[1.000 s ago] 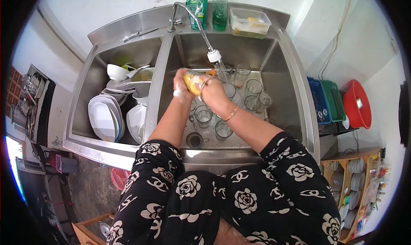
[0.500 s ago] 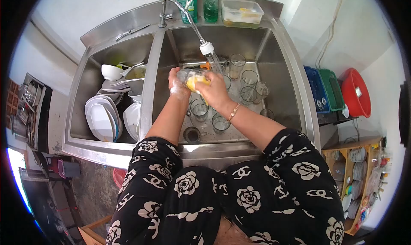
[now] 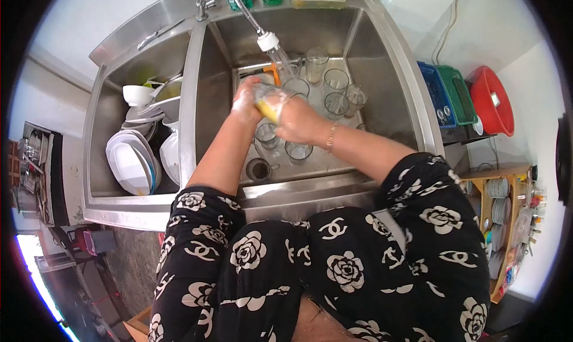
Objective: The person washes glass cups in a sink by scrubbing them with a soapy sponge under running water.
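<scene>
Over the right basin, my left hand (image 3: 245, 100) is closed round a clear drinking glass (image 3: 262, 91), with suds on the hand and wrist. My right hand (image 3: 298, 120) grips a yellow sponge (image 3: 270, 111) and presses it at the glass. The fingers look partly inside it, though motion blurs them. Water runs from the white faucet head (image 3: 268, 41) just beyond my hands. Below and right of them, several glasses stand in the basin, among them a tall one (image 3: 316, 64) and a glass mug (image 3: 258, 169).
White plates (image 3: 128, 166) and a white bowl (image 3: 138, 95) are stacked in the left basin (image 3: 101, 183). A knife (image 3: 158, 34) lies on the back ledge. Right of the sink are a green crate (image 3: 459, 97) and a red basin (image 3: 492, 103).
My right hand has turned and pushed further over the glass with the sponge. The view has shifted, so the sink sits higher and further left.
</scene>
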Available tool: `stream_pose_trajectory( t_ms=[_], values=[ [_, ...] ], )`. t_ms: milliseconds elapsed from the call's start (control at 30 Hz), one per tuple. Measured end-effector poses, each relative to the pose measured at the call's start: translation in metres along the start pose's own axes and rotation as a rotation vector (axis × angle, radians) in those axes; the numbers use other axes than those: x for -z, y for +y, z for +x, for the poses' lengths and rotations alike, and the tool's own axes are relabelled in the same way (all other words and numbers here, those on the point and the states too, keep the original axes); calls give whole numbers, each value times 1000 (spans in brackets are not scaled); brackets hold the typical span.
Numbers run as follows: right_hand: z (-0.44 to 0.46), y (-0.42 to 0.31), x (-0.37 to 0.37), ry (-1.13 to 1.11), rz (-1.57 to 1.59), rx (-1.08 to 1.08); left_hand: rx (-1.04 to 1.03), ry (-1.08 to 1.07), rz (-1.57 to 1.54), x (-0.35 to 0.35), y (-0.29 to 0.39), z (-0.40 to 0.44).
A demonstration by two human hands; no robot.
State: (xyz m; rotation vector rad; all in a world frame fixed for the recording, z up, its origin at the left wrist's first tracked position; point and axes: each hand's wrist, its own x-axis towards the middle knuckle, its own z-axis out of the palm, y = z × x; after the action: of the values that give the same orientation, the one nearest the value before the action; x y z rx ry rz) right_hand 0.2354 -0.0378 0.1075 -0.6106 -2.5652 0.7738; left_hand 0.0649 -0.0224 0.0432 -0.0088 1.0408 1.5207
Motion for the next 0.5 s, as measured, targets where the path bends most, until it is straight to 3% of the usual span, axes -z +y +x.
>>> stream_pose_trajectory(
  t_ms=[33, 100, 167, 300, 400, 500],
  values=[
    [-8, 18, 3, -52, -59, 64, 29, 18, -4, -3, -13, -2],
    [-23, 22, 39, -156, -278, -86, 164, -66, 312, -31, -10, -50],
    [-35, 3, 84, -136, -190, -246, 259, -110, 564, -31, -13, -57],
    [-61, 10, 128, -252, -187, -261, 97, -238, 1133, -17, -34, -34],
    [-73, 12, 135, -517, -342, -305, -398, -540, 2012, -12, -56, -45],
    [-81, 19, 114, -712, -430, -350, -212, -761, 2238, -19, -79, -57]
  ],
)
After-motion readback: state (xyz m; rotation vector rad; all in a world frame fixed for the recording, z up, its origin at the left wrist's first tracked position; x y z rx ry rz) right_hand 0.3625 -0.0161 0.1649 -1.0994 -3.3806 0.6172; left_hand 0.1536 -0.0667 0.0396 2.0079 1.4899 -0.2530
